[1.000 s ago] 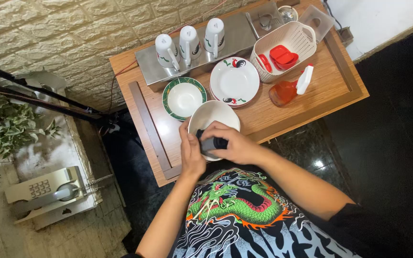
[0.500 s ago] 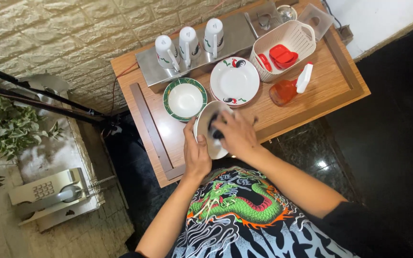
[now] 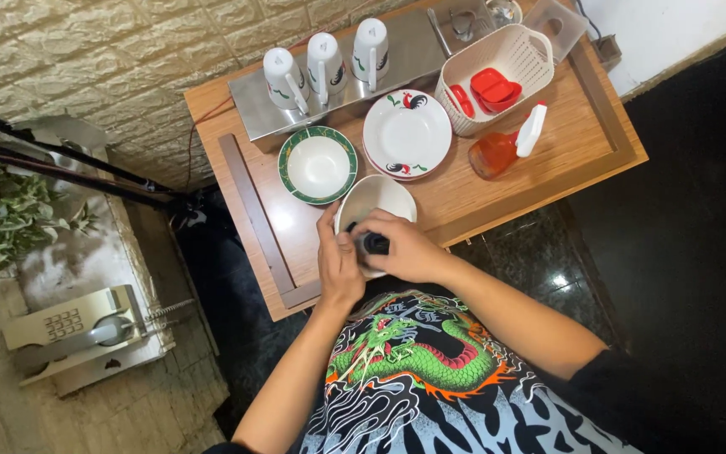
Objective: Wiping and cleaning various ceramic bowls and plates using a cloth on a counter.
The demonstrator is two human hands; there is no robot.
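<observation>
White bowl [image 3: 374, 202]: glazed ceramic, tilted at the near edge of the wooden bench [image 3: 548, 181], just below the green-rimmed bowl [image 3: 318, 166].
Left hand [image 3: 338, 265]: grip clasps the bowl's lower rim.
Right hand [image 3: 405, 250]: grip clenched on a small dark object [image 3: 376, 245] against the bowl; its kind is unclear.
Handling: judged stiff, breakable, slick; moderately heavy.
Hold: best by rim and underside, both hands.

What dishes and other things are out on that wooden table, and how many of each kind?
Mugs: 3
Plates, green-rimmed and rooster-patterned: 2
White bowl held in both hands: 1
Basket: 1
Spray bottle: 1
Total: 8
</observation>
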